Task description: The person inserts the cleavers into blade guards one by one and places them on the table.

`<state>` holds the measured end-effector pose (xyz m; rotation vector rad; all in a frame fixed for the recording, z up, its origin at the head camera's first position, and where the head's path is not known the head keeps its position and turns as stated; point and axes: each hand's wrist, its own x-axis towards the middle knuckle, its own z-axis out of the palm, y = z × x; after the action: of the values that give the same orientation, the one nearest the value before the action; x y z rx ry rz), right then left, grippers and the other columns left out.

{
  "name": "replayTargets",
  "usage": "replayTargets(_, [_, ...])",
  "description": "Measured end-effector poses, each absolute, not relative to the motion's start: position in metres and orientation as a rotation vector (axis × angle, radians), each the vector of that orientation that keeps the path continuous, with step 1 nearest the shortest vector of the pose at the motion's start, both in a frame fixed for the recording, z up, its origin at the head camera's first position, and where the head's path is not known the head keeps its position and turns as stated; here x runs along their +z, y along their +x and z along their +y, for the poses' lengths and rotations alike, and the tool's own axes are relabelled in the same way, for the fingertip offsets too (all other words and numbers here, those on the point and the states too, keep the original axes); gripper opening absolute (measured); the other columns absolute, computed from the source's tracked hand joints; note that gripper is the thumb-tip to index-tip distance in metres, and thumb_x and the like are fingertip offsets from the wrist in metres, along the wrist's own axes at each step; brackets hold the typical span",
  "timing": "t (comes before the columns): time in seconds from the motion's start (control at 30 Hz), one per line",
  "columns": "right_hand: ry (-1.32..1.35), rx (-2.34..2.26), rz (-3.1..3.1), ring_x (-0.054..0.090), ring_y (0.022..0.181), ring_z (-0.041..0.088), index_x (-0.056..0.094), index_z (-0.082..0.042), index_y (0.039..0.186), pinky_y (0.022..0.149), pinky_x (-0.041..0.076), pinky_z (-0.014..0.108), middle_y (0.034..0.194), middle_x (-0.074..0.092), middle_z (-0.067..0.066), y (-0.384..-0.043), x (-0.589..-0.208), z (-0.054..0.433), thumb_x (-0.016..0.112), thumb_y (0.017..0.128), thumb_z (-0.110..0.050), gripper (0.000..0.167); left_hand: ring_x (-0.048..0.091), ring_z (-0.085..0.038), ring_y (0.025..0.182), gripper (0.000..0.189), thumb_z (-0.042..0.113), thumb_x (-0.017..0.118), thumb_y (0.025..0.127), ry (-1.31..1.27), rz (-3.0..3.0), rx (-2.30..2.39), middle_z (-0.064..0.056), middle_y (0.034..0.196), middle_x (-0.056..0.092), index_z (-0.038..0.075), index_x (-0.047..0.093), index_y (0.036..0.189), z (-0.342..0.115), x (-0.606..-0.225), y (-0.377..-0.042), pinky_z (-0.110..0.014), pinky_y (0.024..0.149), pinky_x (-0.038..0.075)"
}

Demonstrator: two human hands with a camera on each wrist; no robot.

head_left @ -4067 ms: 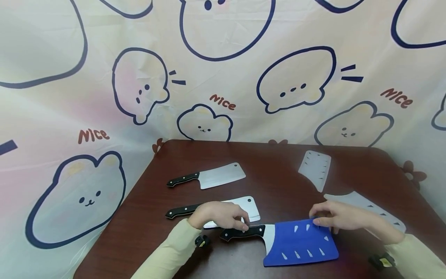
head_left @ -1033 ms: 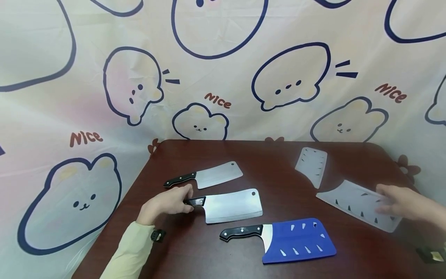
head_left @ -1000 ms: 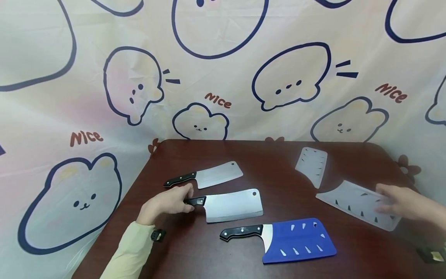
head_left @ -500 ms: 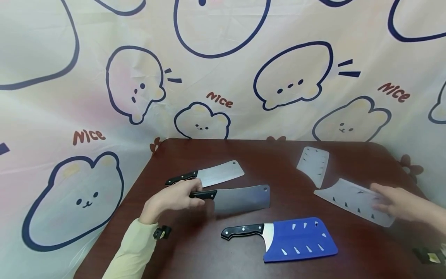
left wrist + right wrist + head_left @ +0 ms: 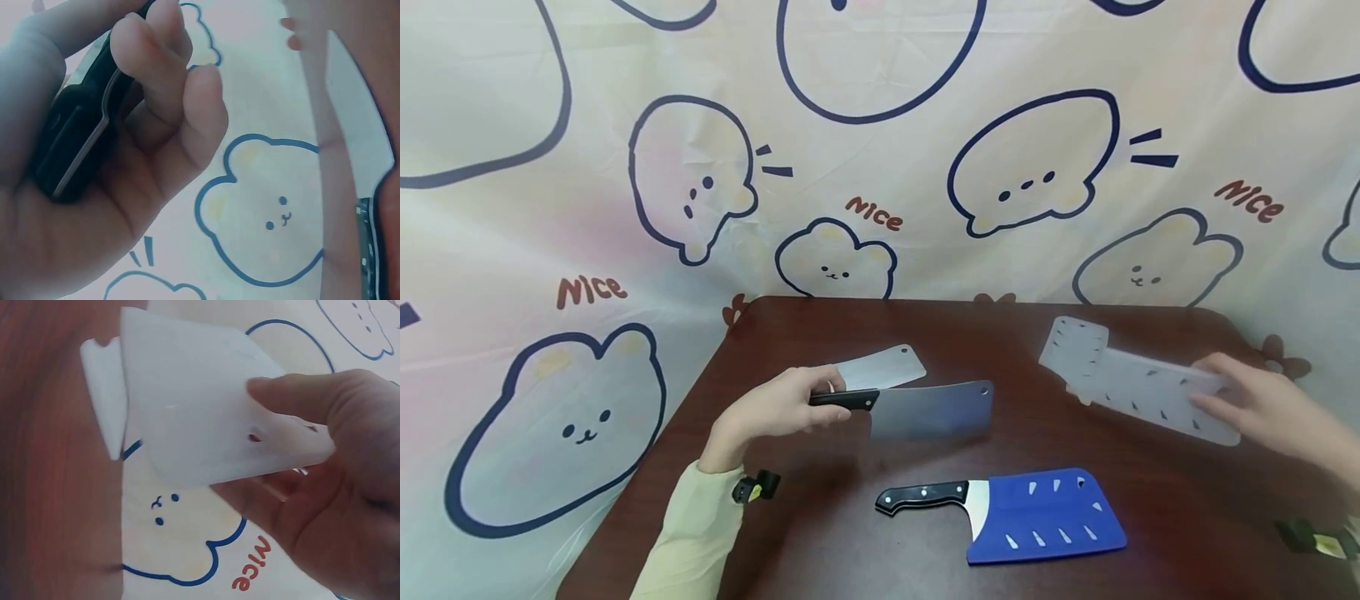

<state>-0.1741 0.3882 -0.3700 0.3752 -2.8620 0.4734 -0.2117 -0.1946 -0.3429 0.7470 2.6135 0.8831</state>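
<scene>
Nearest on the table (image 5: 1187, 542): blue-sheathed cleaver (image 5: 1045, 517), lying flat, black handle pointing left. Just beyond it and to its left, left hand (image 5: 775, 408) gripped the black handle of a bare cleaver (image 5: 932, 408), blade held clear of the tabletop. Beyond it and to its right, right hand (image 5: 1247, 396) pinched a translucent white sheath (image 5: 1150, 385) between thumb and fingers, slightly blurred. Farther beyond it, leftward, lay a second bare cleaver (image 5: 887, 365), handle hidden behind the hand in the head view. Farthest beyond its blade end: second white sheath (image 5: 1078, 335), partly overlapped in view. Behind all, a cartoon-printed cloth (image 5: 917, 167).
</scene>
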Motion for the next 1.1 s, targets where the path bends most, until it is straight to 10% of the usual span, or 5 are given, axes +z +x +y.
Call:
replayTargets(0.53, [0.035,0.845,-2.709,0.057,0.095,0.044,0.041,-0.014,0.144,0.053,0.044,0.02,0.13,0.05,0.027,-0.19,-0.33,0.36,0.058,0.097,-0.042,0.058,0.056,-0.023,0.055,0.021,0.03,0.066,0.093,0.85,2.583,1.052,-0.003,0.074,0.065,0.019,0.061,0.11,-0.196,-0.32,-0.228,-0.032,0.054,0.051])
replayTargets(0.8, [-0.005,1.058,-2.57,0.054,0.083,-0.003,0.041,-0.034,0.146,0.056,0.05,0.016,0.139,0.042,0.015,-0.196,-0.325,0.354,0.053,0.099,-0.038,0.048,0.052,-0.024,0.051,0.014,0.026,0.062,0.096,0.843,2.505,1.231,-0.006,0.074,0.066,0.018,0.062,0.108,-0.195,-0.324,-0.237,-0.031,0.05,0.048])
replayTargets(1.1, [-0.017,1.445,-2.416,0.061,0.088,-0.006,0.049,-0.027,0.142,0.063,0.054,0.016,0.124,0.049,-0.016,-0.193,-0.322,0.352,0.046,0.103,-0.036,0.04,0.048,-0.036,0.05,0.016,0.022,0.06,0.098,0.838,2.449,1.4,-0.02,0.077,0.065,0.012,0.062,0.109,-0.192,-0.334,-0.247,-0.042,0.051,0.049])
